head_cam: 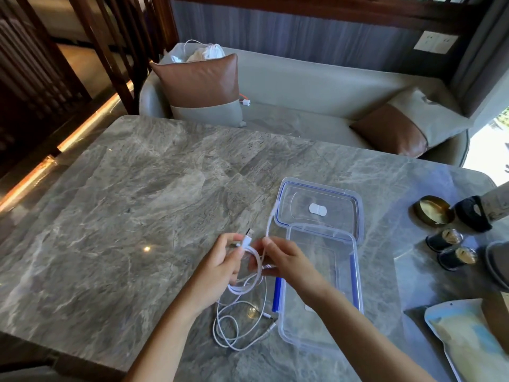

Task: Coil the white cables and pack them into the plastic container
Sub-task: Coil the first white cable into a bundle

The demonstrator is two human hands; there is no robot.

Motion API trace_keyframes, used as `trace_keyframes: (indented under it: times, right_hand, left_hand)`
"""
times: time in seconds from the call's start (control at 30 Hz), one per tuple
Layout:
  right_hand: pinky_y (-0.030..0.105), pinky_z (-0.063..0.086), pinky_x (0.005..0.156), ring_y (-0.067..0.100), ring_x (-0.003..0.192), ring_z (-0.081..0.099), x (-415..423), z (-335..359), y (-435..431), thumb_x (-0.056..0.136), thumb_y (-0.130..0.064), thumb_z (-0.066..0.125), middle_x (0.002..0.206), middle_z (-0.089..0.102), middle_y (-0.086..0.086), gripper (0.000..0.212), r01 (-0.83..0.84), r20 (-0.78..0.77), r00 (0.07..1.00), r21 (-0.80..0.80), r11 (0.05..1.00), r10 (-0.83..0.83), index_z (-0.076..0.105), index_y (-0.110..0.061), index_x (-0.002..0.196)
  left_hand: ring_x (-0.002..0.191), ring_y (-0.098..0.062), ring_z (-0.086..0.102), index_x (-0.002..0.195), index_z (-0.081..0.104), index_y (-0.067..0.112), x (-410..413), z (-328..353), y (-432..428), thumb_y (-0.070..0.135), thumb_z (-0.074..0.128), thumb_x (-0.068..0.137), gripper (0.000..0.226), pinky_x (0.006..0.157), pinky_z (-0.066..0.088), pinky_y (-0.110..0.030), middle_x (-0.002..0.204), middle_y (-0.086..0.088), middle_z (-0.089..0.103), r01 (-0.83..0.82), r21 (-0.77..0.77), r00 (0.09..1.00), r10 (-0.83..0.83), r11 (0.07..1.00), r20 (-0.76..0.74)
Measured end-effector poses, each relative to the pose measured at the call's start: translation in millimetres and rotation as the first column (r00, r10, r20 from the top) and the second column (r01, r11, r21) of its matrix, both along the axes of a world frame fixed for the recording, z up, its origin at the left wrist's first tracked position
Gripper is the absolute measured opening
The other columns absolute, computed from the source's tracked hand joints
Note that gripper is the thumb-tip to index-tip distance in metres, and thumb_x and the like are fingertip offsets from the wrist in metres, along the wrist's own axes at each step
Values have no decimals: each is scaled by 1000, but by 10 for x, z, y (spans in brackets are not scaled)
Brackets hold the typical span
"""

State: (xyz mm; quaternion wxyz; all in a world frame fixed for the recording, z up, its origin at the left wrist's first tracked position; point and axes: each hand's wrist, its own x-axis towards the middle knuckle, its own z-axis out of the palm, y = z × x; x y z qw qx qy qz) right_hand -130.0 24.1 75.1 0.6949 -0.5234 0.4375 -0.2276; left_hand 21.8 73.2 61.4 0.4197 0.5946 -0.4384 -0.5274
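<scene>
My left hand (219,264) grips a partly coiled white cable (254,260) near its USB plug, which sticks up above the fingers. My right hand (286,260) pinches the same cable's free strand, which runs up toward the lid. A second white cable (234,326) lies in loose loops on the table below my hands. The clear plastic container (355,274) with blue clips stands open just right of the hands, nothing visible inside. Its clear lid (316,194) lies flat behind it.
The grey marble table (124,216) stretches far to the left. At the right edge stand a gold dish (433,210), two small dark jars (451,252) and a black-wrapped object (472,213). A pale pouch (468,337) lies at the lower right. A cushioned sofa (303,86) sits behind.
</scene>
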Motion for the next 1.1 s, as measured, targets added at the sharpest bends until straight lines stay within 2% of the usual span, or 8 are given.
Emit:
trace_keyframes:
  times: [0.17, 0.27, 0.33, 0.43, 0.6, 0.83, 0.97, 1.1]
  right_hand:
    - [24, 55, 66, 12, 64, 62, -45, -84, -66, 98, -23, 43, 65, 61, -2, 19, 403, 297, 826, 283, 870, -479, 61, -16, 98]
    - [25, 43, 58, 16, 51, 42, -135, -62, -60, 100, -33, 32, 51, 39, -1, 38, 341, 290, 891, 82, 936, -350, 61, -11, 90]
    - [21, 34, 52, 13, 47, 33, -158, -16, 11, 99, -40, 27, 48, 33, -4, 47, 66, 150, 988, -125, 990, -47, 61, -13, 81]
    - [21, 31, 51, 7, 46, 33, -126, 71, 77, 91, -39, 25, 46, 35, -9, 41, -199, -120, 976, -177, 964, 179, 57, -23, 70]
    - [34, 39, 60, 7, 50, 41, -88, 78, 65, 95, -25, 40, 51, 42, -6, 31, -366, -535, 841, -448, 816, 84, 51, -22, 66]
    - [40, 49, 67, 22, 66, 61, -56, -52, 39, 88, -23, 50, 75, 64, -2, 10, -164, -513, 851, -464, 870, -112, 43, -20, 95]
    - [39, 52, 71, 18, 71, 62, -71, -85, 7, 90, -2, 48, 76, 63, 4, 14, -94, -176, 983, -191, 977, 60, 60, -9, 92]
    - [26, 54, 75, 13, 84, 66, -186, -86, -44, 92, -18, 54, 90, 70, 2, 19, 14, 266, 961, 216, 976, -72, 72, -16, 98]
  left_hand:
    - [40, 0, 30, 81, 48, 16, -30, -25, -2, 16, 38, 98, 20, 42, 33, -10, 42, 15, 36, -333, -30, 940, 329, 942, -90]
    - [40, -1, 29, 77, 45, 15, -17, -33, -22, 17, 38, 98, 22, 41, 32, -10, 47, 12, 33, -489, -36, 866, 480, 871, -140]
    - [40, -1, 31, 77, 46, 16, -43, -34, -44, 19, 39, 98, 22, 42, 32, -9, 49, 12, 33, -508, -70, 858, 496, 859, -133]
    - [44, -1, 32, 82, 48, 22, -138, -30, -55, 19, 38, 98, 19, 45, 35, -12, 47, 13, 38, -404, -161, 914, 394, 900, -95]
    - [48, -3, 31, 91, 49, 30, -254, 14, 0, 32, 38, 91, 12, 48, 32, -15, 51, 13, 39, -282, -299, 958, 285, 912, -35]
    - [44, 0, 37, 93, 52, 30, -433, 47, 139, 27, 39, 93, 14, 49, 32, -9, 49, 17, 49, -125, -323, 992, 112, 938, -59]
    - [43, -2, 30, 92, 53, 21, -431, -6, 156, 25, 39, 92, 15, 53, 37, -12, 45, 12, 38, -218, -254, 972, 187, 942, -140]
    - [41, -4, 27, 85, 52, 18, -347, 1, 147, 16, 40, 97, 17, 46, 37, -16, 44, 11, 31, -356, -153, 911, 306, 922, -278]
